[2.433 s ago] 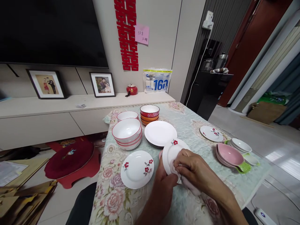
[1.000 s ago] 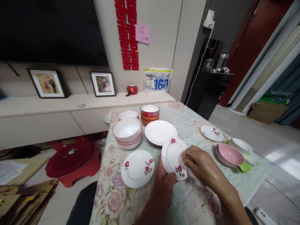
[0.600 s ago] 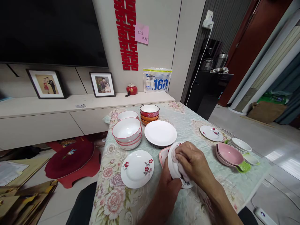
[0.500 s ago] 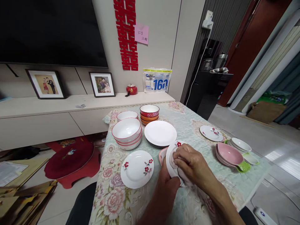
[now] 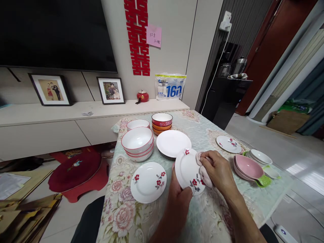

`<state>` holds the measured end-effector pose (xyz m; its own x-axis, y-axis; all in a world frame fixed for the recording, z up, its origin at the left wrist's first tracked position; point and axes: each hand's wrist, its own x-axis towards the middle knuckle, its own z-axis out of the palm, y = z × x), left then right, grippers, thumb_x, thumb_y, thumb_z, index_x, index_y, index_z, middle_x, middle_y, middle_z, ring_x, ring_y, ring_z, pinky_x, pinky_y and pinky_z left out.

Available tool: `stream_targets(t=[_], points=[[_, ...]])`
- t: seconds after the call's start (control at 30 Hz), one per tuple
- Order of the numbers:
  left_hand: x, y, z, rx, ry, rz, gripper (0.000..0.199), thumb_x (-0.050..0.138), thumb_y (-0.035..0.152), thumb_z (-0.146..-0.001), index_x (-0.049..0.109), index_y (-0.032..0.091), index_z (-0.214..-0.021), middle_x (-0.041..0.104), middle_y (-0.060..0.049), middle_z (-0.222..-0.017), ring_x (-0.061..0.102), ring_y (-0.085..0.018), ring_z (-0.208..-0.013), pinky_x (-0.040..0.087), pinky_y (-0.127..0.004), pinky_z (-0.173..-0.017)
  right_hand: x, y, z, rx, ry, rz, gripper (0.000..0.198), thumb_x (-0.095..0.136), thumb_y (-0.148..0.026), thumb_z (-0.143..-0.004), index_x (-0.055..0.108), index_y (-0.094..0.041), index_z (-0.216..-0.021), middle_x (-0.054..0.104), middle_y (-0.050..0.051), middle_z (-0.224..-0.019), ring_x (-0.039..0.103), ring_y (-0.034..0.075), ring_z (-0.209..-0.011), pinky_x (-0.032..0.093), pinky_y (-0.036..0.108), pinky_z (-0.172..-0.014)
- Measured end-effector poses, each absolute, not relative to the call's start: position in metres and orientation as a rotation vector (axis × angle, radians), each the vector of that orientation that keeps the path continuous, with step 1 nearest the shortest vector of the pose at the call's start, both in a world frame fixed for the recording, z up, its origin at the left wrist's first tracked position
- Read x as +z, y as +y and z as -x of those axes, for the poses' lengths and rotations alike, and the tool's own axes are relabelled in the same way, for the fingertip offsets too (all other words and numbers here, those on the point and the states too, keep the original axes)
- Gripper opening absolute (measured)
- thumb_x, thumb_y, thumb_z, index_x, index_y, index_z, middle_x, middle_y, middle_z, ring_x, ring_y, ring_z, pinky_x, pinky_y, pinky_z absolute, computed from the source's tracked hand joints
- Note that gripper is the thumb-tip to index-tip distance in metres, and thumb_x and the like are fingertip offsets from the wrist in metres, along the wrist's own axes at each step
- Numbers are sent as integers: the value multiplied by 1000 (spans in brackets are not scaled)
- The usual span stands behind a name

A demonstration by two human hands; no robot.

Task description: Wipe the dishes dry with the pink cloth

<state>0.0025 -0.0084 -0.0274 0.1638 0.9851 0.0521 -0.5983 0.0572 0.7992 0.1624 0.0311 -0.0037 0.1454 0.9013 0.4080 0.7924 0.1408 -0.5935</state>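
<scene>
My left hand [image 5: 180, 192] grips the lower left rim of a white plate [image 5: 188, 168] with red flowers, thumb on its face. The plate is tilted up above the table. In my right hand [image 5: 217, 168] is a bunched pale pink cloth [image 5: 205, 173], pressed against the plate's right edge. A matching flowered plate [image 5: 148, 184] lies flat to the left of my hands. Just beyond the held plate is a stack of plain white plates [image 5: 173, 143]. Something pink shows only as a sliver behind the held plate.
White red-rimmed bowls [image 5: 138, 140] and a stack of red and orange bowls [image 5: 162, 123] stand at the back left. To the right lie another flowered plate [image 5: 228, 144], pink dishes [image 5: 249, 166] and small white bowls [image 5: 260, 156]. A red stool [image 5: 76, 172] is beside the floral-covered table.
My right hand with the cloth has moved from the middle of the plate to its right edge. The plate now faces me more, its flowers uncovered.
</scene>
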Motion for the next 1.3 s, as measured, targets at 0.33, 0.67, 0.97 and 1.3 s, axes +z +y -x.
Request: stream_targets(t=[0.33, 0.67, 0.97, 1.3], points=[[-5, -8, 5, 1338, 766, -705, 41, 57, 12, -72, 62, 22, -112, 69, -8, -115, 61, -27, -111, 50, -39, -94, 19, 6, -131, 599, -2146, 1381, 18, 51, -16, -92, 64, -22, -80, 63, 1, -85, 58, 17, -83, 43, 28, -73], [-16, -9, 0, 1307, 728, -527, 65, 64, 24, -83, 40, 27, -143, 66, -7, -127, 64, -23, -111, 53, -35, -92, 3, 28, -166, 279, -1729, 1618, 14, 56, -30, -87, 65, -20, -90, 66, 6, -96, 61, 22, -91, 45, 35, -81], [-18, -11, 2, 1253, 594, -540, 74, 69, 29, -84, 37, 29, -150, 61, -11, -139, 59, -29, -123, 51, -39, -99, -2, 31, -176, 1074, -1417, 1334, 33, 63, -49, -88, 69, -18, -100, 68, 2, -85, 61, 18, -76, 46, 26, -63], [-14, -4, 15, 1303, 649, -790, 53, 55, 34, -94, 45, 29, -146, 44, -8, -155, 42, -31, -140, 46, -43, -106, 0, 26, -188, 1450, -913, 1206, 40, 88, -40, -65, 74, -17, -95, 73, 3, -75, 67, 15, -64, 50, 23, -59]])
